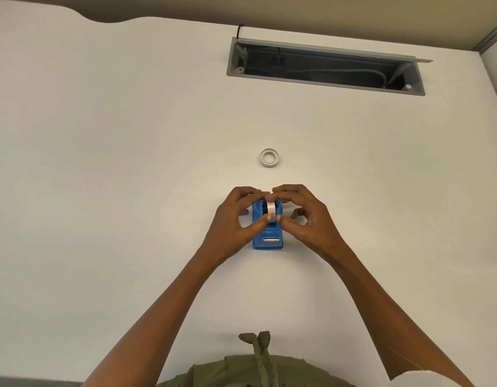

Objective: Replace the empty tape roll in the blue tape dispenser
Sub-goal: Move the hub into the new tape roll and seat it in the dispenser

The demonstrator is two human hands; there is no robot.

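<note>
The blue tape dispenser (267, 241) stands on the white desk (130, 191), its metal cutter facing me. A roll of clear tape (270, 208) sits upright in its cradle. My left hand (236, 216) and my right hand (303, 213) flank the dispenser, and the thumb and fingers of both pinch the roll from either side. A thin, empty white tape ring (269, 157) lies flat on the desk a short way beyond the dispenser, apart from both hands.
An open grey cable tray (325, 65) with cables inside is cut into the desk at the back right. The desk's far edge curves at the upper left. My olive green clothing (255, 367) shows at the bottom.
</note>
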